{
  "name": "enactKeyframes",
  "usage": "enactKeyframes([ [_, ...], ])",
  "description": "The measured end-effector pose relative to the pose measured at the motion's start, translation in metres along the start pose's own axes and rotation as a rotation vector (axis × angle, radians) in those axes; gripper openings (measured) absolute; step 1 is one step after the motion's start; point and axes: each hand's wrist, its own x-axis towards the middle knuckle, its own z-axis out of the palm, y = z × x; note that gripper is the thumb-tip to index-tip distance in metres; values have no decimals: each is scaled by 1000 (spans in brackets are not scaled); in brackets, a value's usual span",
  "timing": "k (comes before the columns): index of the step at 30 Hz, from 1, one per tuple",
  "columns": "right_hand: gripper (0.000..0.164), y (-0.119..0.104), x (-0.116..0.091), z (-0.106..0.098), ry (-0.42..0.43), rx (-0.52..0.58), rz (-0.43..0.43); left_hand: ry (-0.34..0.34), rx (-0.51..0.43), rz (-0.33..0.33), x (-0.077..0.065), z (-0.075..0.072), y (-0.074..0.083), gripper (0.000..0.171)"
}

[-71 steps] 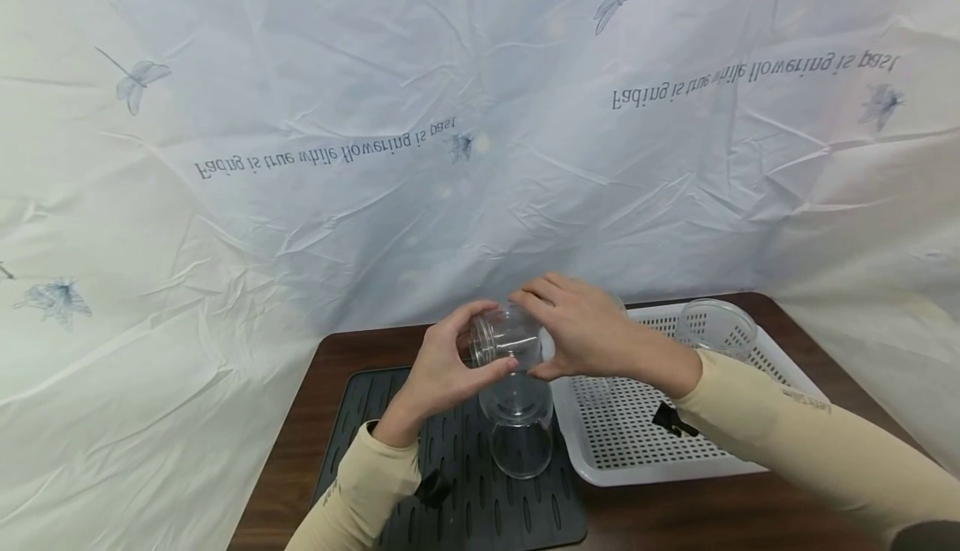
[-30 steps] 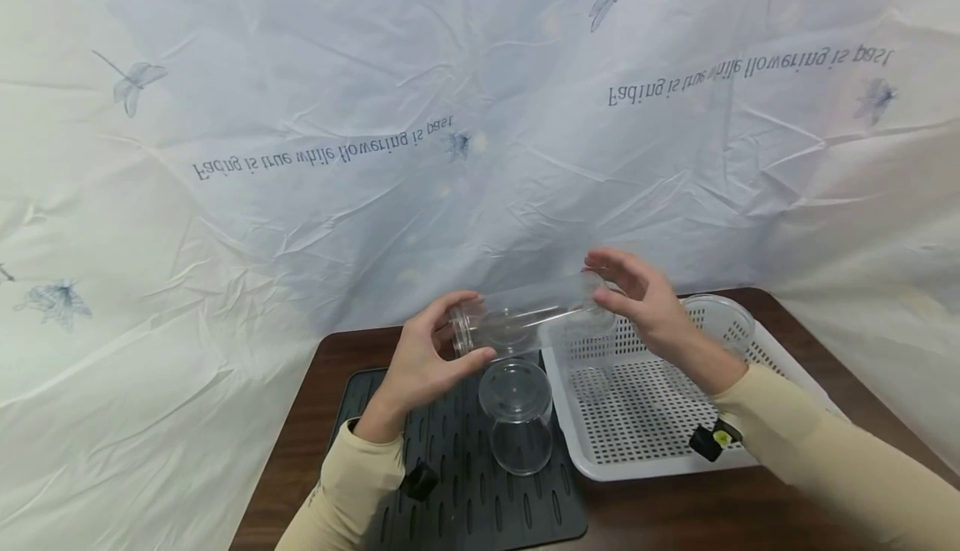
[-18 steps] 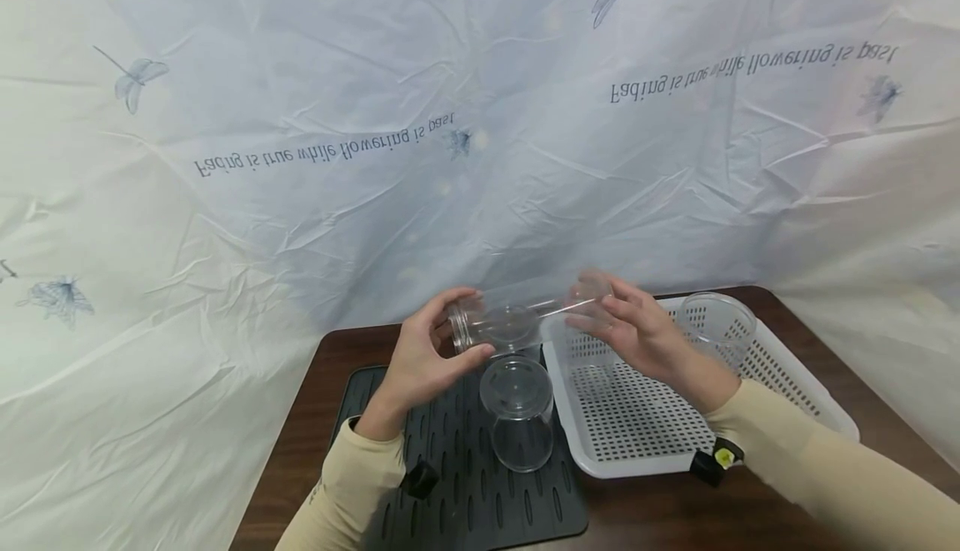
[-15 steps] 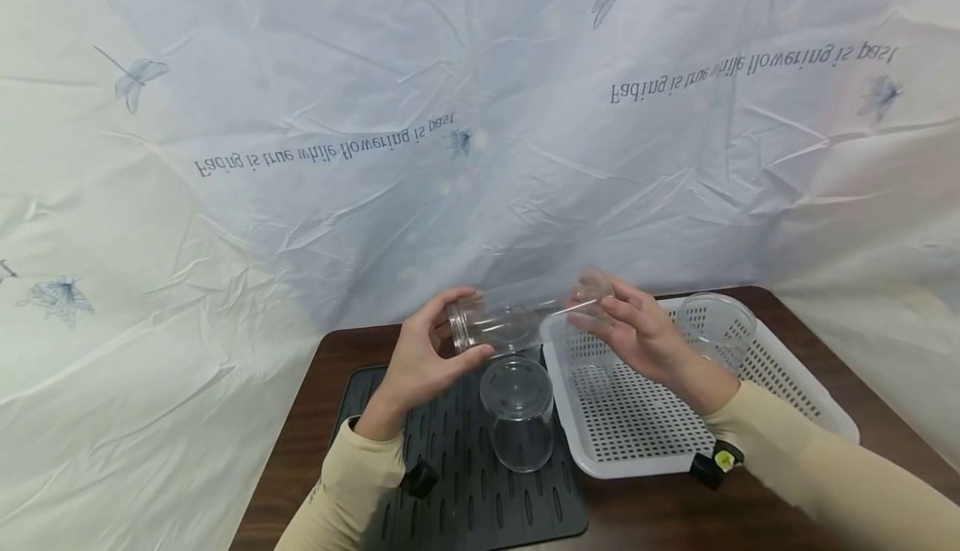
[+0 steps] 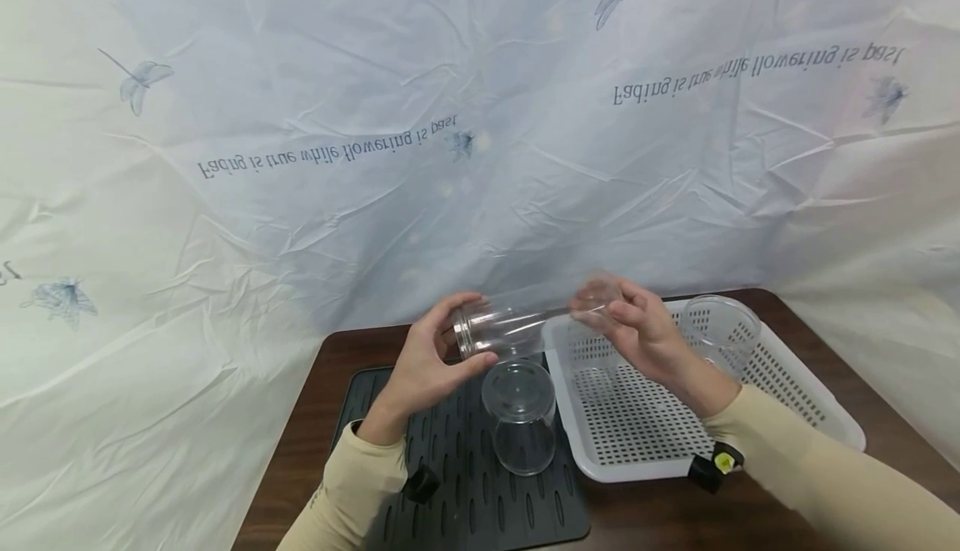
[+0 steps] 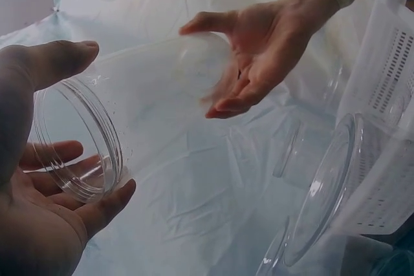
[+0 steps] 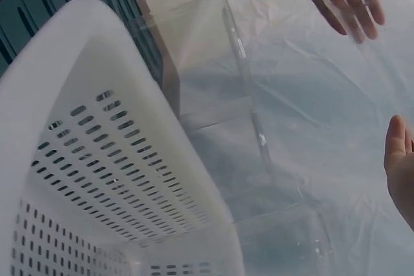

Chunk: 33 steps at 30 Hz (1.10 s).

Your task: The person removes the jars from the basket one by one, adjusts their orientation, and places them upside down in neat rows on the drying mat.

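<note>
A clear cylindrical jar (image 5: pixel 513 322) lies nearly sideways in the air, its threaded mouth (image 6: pixel 81 140) toward the left. My left hand (image 5: pixel 427 363) grips the mouth end, thumb on the near side and fingers round the far side. At the base end, my right hand (image 5: pixel 648 338) holds the jar, with thumb and fingers on different sides of it; its fingers show through the clear wall. In the left wrist view the right hand (image 6: pixel 272 40) has its palm toward the base. Below the held jar, another clear jar (image 5: pixel 522 443) stands on a dark ridged mat (image 5: pixel 450 484).
A white perforated basket (image 5: pixel 645 434) stands right of the mat on the brown table (image 5: pixel 300 426). A clear round container (image 5: pixel 722 326) is at the basket's back right. Pale printed sheeting (image 5: pixel 480 226) hangs behind the table.
The jar was pointed more end-on between the hands, then swung sideways. My right hand moved right to its base, came away from it briefly, and now holds it again.
</note>
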Motion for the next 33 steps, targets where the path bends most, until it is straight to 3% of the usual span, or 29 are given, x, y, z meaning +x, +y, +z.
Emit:
enactKeyframes([
  [9,32,-16,3,12,103,-160,-56,-54,93,27,-2,-5,-3,77],
  [14,33,-29,5,19,99,-195,-87,-99,145,32,-9,-14,-7,84],
  [21,37,-43,2,25,63,-283,-149,-138,329,29,-22,-20,-21,93],
  [28,45,-49,2,29,-43,-324,-201,-148,422,-82,-37,-28,-45,91],
  [33,49,-50,-1,37,-75,-473,-226,-140,499,-194,-49,-32,-66,98],
])
